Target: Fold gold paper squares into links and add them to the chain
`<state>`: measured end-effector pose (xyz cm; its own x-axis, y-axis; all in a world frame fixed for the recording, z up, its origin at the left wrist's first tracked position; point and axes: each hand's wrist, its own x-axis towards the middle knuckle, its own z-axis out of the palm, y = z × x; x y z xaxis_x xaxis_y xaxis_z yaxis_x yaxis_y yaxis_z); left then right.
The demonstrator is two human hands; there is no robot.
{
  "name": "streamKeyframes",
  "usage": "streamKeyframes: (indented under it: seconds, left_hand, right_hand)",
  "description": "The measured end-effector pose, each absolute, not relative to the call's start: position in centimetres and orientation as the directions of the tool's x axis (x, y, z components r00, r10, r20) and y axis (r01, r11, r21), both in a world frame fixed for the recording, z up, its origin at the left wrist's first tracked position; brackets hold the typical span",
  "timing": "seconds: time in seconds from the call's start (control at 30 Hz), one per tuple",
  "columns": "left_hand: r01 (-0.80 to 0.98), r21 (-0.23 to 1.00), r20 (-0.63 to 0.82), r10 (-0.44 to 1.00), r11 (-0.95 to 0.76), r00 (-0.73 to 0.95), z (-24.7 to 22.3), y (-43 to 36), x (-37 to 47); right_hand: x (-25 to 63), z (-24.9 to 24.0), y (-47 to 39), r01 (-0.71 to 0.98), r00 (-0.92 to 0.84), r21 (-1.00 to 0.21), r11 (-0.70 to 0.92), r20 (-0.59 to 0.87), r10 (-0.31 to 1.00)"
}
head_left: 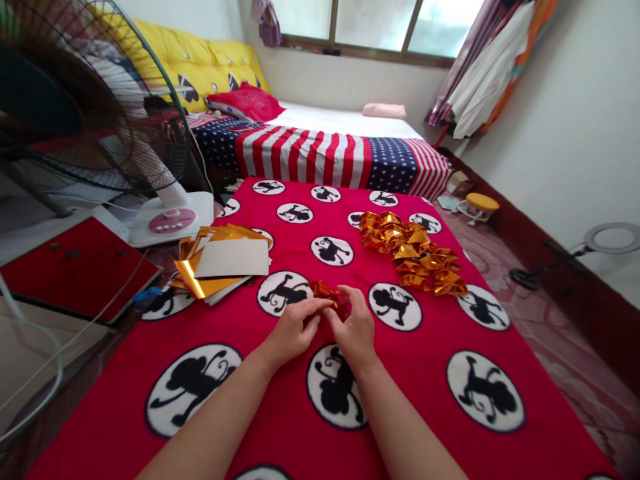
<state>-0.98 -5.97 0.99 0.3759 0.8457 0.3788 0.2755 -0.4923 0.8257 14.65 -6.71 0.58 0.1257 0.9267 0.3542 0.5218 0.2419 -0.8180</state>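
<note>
Both of my hands meet near the middle of the red cloth [240, 400], around a small folded piece of shiny orange foil paper [323, 291]. My left hand [299, 325] pinches its near side with thumb and fingers. On the other side, my right hand [354, 327] has its fingers curled round the same piece, hiding part of it. To the left lies a stack of gold foil sheets [193, 279] with a white sheet [233, 258] on top. Several folded gold foil pieces [415, 253] are grouped at the right.
A fan [173, 217] stands to the left, beside a red-topped box [75, 267]. Behind the cloth is a bed [310, 157] with a striped and starred cover. On the floor at the right are a yellow stool [482, 202] and a ring-shaped stand [613, 238].
</note>
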Motion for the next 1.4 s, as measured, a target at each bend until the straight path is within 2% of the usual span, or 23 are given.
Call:
streamKeyframes:
  seconds: [0.07, 0.17, 0.4, 0.53, 0.67, 0.77, 0.87, 0.93, 1.03, 1.17, 1.27, 1.4]
  left_hand:
    - [0.257, 0.844, 0.365, 0.855, -0.471, 0.369, 0.8, -6.0, -1.0]
    - [0.247, 0.868, 0.367, 0.891, -0.432, 0.267, 0.6, -5.9, -1.0]
    - [0.318, 0.824, 0.493, 0.87, -0.468, 0.003, 0.6, -5.5, -1.8]
    - [0.289, 0.863, 0.449, 0.892, -0.415, -0.059, 0.3, -5.2, -2.2]
    - [0.267, 0.889, 0.404, 0.912, -0.372, -0.075, 0.1, -5.0, -2.3]
    - [0.283, 0.891, 0.387, 0.919, -0.355, -0.067, 0.1, -4.7, -2.2]
    - [0.298, 0.893, 0.373, 0.926, -0.338, -0.065, -0.1, -4.5, -2.2]
    - [0.302, 0.895, 0.363, 0.93, -0.329, -0.061, -0.2, -4.5, -2.2]
    - [0.303, 0.895, 0.358, 0.932, -0.326, -0.052, -0.3, -4.5, -2.3]
    - [0.313, 0.891, 0.361, 0.932, -0.33, -0.044, -0.2, -4.6, -2.3]
    - [0.323, 0.887, 0.363, 0.931, -0.33, -0.044, -0.1, -4.6, -2.2]
    - [0.322, 0.889, 0.357, 0.933, -0.326, -0.041, -0.1, -4.6, -2.2]
  right_hand:
    - [14.7, 0.4, -6.4, 0.561, 0.148, -0.797, 0.225, 0.364, 0.92]
    - [15.0, 0.0, -5.7, 0.564, 0.179, -0.798, 0.21, 0.367, 0.913]
    - [14.9, -0.2, -5.4, 0.572, 0.174, -0.788, 0.228, 0.388, 0.905]
    - [15.7, -0.2, -4.9, 0.561, 0.183, -0.79, 0.246, 0.408, 0.894]
    - [19.0, -0.2, -2.6, 0.451, 0.399, -0.886, 0.112, 0.312, 0.863]
    - [21.8, -0.4, -0.5, 0.268, 0.585, -0.963, 0.031, 0.188, 0.789]
    - [23.0, -0.7, 0.5, 0.155, 0.653, -0.988, 0.026, 0.123, 0.747]
    - [23.0, -1.0, 0.4, 0.148, 0.67, -0.988, 0.045, 0.133, 0.73]
    - [22.8, -1.4, -0.3, 0.304, 0.655, -0.951, 0.061, 0.256, 0.711]
    - [22.6, -1.6, -0.9, 0.664, 0.43, -0.742, 0.096, 0.484, 0.763]
    - [22.4, -1.3, -0.7, 0.796, 0.282, -0.599, 0.088, 0.496, 0.821]
    - [21.7, -0.6, -0.3, 0.9, 0.243, -0.435, -0.03, 0.441, 0.864]
